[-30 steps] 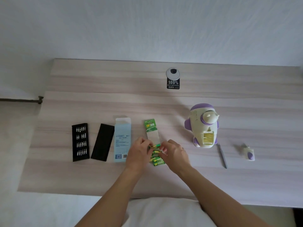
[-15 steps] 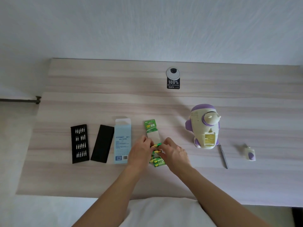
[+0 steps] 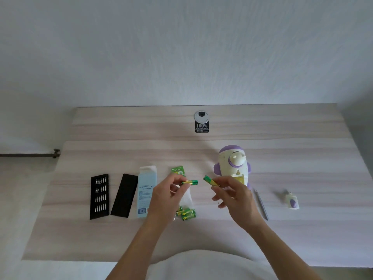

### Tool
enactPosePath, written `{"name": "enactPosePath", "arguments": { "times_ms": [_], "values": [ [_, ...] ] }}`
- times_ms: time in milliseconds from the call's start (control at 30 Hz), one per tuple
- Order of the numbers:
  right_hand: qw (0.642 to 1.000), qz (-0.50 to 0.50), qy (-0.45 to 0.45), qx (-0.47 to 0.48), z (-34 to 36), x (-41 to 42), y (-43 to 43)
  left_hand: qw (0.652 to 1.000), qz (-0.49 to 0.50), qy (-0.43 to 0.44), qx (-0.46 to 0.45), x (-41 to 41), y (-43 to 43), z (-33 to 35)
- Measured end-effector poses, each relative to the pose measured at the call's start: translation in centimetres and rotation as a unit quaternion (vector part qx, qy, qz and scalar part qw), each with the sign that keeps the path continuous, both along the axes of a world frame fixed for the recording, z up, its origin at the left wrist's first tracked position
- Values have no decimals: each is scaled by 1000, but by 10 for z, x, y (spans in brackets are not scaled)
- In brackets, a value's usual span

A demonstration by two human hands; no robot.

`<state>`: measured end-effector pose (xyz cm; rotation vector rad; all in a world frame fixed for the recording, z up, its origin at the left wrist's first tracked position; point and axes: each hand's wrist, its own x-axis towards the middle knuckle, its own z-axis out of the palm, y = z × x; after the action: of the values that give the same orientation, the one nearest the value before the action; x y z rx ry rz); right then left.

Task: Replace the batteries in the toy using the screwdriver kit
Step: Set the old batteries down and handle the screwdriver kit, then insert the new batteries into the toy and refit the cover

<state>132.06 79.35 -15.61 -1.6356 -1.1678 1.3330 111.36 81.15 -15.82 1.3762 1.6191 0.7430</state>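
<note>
Your left hand (image 3: 167,197) pinches a green-and-gold battery (image 3: 190,182) between thumb and fingertips, its free end jutting out to the right of them. Your right hand (image 3: 236,201) pinches a second battery (image 3: 210,180), tilted, with the green end poking up and left past the fingertips. Its other end is buried in the grip. The two batteries are apart, with table showing between them.

The toy (image 3: 232,164) lies just beyond your right fingers, which cover the lower part of its yellowish compartment, so you cannot see inside it. The clear wrapper (image 3: 188,197) beneath your left fingers barely shows against the table (image 3: 302,158), and your hand hides part of it. On the near side of those fingers spare batteries (image 3: 186,213) lie bunched together; an exact count is uncertain. Right of your right wrist lies the thin grey screwdriver (image 3: 261,205). Farther right the small battery cover (image 3: 292,201) is blurred. Both forearms are cut off at the bottom edge.

"GP" reads clearly on the spare batteries. The green card (image 3: 178,171) just past your left fingertips carries white marks too small to read. Far beyond both hands, a black sticker (image 3: 202,127) says "100%" — the line under it is illegible. The pale blue box (image 3: 147,190) beside your left hand has fine print and a square code, both unreadable. Left of it sit a black lid (image 3: 124,195) and the bit tray (image 3: 99,196).
</note>
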Motion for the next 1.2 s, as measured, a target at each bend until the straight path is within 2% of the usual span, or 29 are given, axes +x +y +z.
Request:
{"name": "enactPosePath", "arguments": {
  "times_ms": [167,267,400,533,733,933,1067,1200],
  "values": [
    [990,-56,127,4,30,18,-14,994,0,-97,44,34,-5,32],
    [984,-73,162,15,41,30,-25,989,-11,-139,55,59,-10,44],
    [978,-79,194,8,48,50,-40,986,-28,-146,69,87,-21,50],
    [972,-94,213,-1,49,67,-51,986,2,-139,95,109,-32,51],
    [966,-103,237,-29,47,75,-65,982,-5,-149,118,125,-46,48],
    [956,-151,249,-33,46,76,-65,982,31,-184,40,122,-43,50],
    [948,-185,256,-37,44,69,-66,978,49,-202,20,108,-37,49],
    [950,-200,237,-27,44,56,-64,981,7,-191,10,95,-32,46]
  ]
}}
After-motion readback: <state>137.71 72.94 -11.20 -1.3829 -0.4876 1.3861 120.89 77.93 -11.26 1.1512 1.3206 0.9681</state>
